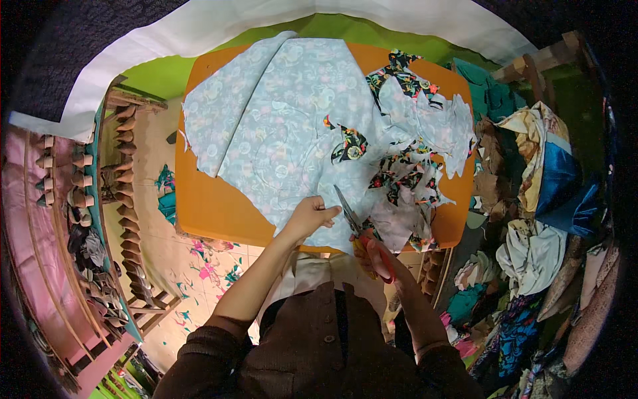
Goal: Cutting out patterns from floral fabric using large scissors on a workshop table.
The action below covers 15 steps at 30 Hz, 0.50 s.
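On red-handled scissors (pixel 350 215), right fingers (pixel 373 251) partly hidden.

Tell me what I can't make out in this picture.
All in the head view:
- Right hand: some fingers, hidden by the hand itself and the scissors.
- Left hand: its curled fingertips, hidden by the hand, so its grip is unclear.
- Table: much of its top, covered by the cloth.
- Floor scraps: too small to tell their exact shapes.
- Fabric pile: its outer side, cut off by the dark rim.
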Available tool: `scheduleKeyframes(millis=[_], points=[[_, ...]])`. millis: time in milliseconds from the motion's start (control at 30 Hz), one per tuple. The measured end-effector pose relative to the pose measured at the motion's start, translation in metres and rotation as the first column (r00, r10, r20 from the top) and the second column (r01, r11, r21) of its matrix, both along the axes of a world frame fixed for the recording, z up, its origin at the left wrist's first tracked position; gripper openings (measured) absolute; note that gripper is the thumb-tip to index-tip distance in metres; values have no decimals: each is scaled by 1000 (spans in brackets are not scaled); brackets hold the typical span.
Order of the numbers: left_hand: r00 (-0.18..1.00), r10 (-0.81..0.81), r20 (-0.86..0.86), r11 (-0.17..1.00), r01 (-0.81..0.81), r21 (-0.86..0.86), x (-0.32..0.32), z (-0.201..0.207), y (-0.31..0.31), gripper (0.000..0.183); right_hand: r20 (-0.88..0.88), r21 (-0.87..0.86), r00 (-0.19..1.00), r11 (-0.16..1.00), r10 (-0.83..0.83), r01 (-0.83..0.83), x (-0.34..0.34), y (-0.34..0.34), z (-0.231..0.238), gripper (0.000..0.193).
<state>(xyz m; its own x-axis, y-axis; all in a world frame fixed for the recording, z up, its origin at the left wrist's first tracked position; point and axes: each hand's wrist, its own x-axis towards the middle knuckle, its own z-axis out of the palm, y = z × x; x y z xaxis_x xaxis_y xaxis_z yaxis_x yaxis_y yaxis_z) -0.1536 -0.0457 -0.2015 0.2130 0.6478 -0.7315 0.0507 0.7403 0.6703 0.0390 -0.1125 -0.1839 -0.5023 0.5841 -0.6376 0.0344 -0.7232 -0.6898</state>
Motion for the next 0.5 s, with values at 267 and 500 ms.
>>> scheduleKeyframes(millis=[267, 500], points=[[991, -131, -34, 991, 131, -4, -9, 12, 7, 33, -105, -202, 989, 976, -103, 80, -4, 3, -4, 50], [987, -161, -19, 987, 161, -15, -14, 8, 7, 34, -186, -200, 975, 976, -122, 83, 4, 2, -11, 35]])
